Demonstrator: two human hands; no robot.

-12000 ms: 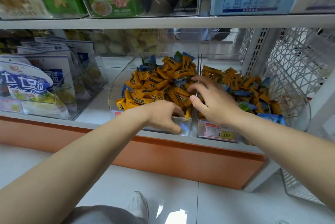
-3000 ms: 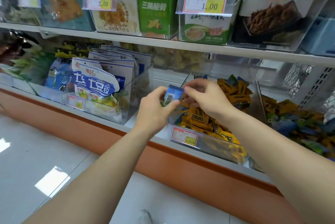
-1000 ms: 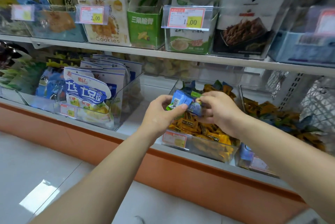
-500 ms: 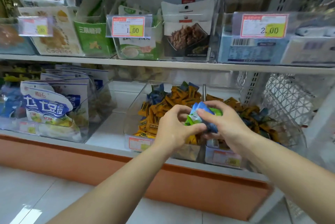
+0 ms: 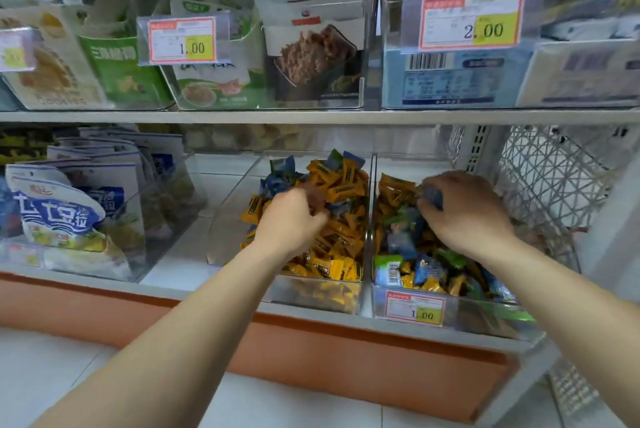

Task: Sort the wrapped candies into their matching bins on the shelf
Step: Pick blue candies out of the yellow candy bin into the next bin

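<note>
**Light, crinkly candies: pinch them by the fat middle**

Your left hand (image 5: pixel 291 223) is down in the left clear bin (image 5: pixel 237 213), on the heap of yellow candies (image 5: pixel 343 185). Its fingers are a blur, so I cannot tell if it holds one. Your right hand (image 5: pixel 465 211) is in the right clear bin (image 5: pixel 485 318), fingers curled round what looks like a blue candy (image 5: pixel 429 195). Blue, green and yellow ones lie mixed there. They look light, with soft, slippery wrappers. Pinch across the middle, not the thin end flap.
</note>
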